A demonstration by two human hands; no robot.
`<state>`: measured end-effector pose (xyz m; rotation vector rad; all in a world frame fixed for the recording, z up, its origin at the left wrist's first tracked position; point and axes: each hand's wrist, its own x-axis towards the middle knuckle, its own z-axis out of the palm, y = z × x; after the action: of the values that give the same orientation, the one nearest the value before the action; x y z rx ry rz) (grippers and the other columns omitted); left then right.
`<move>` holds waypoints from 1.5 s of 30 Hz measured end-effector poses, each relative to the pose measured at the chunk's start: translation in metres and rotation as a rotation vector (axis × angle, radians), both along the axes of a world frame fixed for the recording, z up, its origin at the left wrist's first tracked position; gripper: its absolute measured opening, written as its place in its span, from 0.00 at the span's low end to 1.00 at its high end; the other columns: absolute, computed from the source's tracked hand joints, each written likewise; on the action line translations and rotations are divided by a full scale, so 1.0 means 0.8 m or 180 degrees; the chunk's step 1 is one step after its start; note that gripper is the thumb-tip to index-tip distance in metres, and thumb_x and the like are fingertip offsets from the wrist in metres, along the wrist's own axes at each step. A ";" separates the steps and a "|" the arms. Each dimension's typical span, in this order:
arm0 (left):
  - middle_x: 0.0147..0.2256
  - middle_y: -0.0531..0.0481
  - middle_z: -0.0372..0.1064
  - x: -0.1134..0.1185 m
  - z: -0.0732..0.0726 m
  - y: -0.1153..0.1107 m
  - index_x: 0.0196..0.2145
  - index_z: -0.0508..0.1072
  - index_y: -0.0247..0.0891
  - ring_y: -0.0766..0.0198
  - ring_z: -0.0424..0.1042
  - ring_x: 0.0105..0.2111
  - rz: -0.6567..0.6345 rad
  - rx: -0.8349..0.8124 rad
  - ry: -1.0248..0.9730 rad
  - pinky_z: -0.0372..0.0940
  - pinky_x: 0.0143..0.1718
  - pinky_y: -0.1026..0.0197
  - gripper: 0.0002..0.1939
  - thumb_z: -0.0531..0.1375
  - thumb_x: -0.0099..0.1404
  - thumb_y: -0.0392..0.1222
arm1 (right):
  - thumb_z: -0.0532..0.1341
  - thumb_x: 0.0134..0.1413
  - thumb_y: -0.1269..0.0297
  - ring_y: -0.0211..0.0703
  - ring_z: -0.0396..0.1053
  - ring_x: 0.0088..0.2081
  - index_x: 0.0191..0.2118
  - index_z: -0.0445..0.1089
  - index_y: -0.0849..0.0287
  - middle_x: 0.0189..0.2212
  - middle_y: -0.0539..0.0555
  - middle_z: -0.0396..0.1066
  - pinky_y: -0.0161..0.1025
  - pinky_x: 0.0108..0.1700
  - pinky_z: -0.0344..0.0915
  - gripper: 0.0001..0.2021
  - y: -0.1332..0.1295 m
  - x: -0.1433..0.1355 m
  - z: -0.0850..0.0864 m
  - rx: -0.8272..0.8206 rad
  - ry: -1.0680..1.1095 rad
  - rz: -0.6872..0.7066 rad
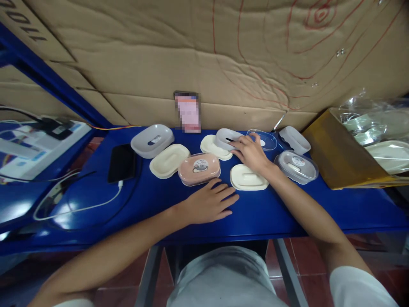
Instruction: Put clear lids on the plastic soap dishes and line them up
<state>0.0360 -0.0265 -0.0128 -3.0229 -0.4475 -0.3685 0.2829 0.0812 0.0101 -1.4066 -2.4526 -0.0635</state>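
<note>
- My right hand (251,151) is resting at the right side of a grey, oval plastic dish (223,136), fingers bent — whether they are pinching it, I cannot tell.
- My left hand (212,201) is lying with fingers spread, just nearer me than a pink, oval, clear-lidded box (185,172).
- I am probably handling the dish; moving it calls for a firm rim grip.
- The box is bearing a white label (201,165) — unreadable; brown cardboard (47,42), far beyond my left hand, is showing apparently "1100".
</note>
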 end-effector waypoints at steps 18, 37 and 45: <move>0.60 0.39 0.74 -0.006 0.003 0.012 0.60 0.74 0.37 0.48 0.73 0.60 0.0425 0.0214 -0.0482 0.64 0.66 0.44 0.16 0.61 0.78 0.41 | 0.55 0.76 0.66 0.55 0.68 0.70 0.76 0.59 0.38 0.67 0.55 0.73 0.66 0.72 0.59 0.28 -0.178 0.042 -0.025 -0.0337 -0.0112 0.0671; 0.43 0.47 0.77 -0.021 0.013 0.016 0.42 0.75 0.40 0.52 0.74 0.49 -0.0039 0.0241 -0.0325 0.60 0.61 0.44 0.11 0.64 0.75 0.50 | 0.53 0.77 0.59 0.56 0.77 0.54 0.49 0.74 0.55 0.49 0.60 0.81 0.62 0.69 0.59 0.13 -0.060 0.090 0.000 -0.0042 0.0594 -0.0559; 0.69 0.41 0.64 -0.031 0.017 0.014 0.68 0.66 0.51 0.44 0.62 0.70 0.0203 0.0604 -0.0756 0.52 0.73 0.38 0.32 0.70 0.71 0.56 | 0.60 0.71 0.37 0.37 0.57 0.24 0.44 0.75 0.51 0.25 0.45 0.57 0.36 0.26 0.58 0.22 -0.110 0.052 0.036 -0.1735 0.3392 -0.0307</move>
<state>0.0109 -0.0150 0.0010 -2.7850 -0.4914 -0.7258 0.3244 -0.0068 0.0386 -1.2354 -1.5258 1.0986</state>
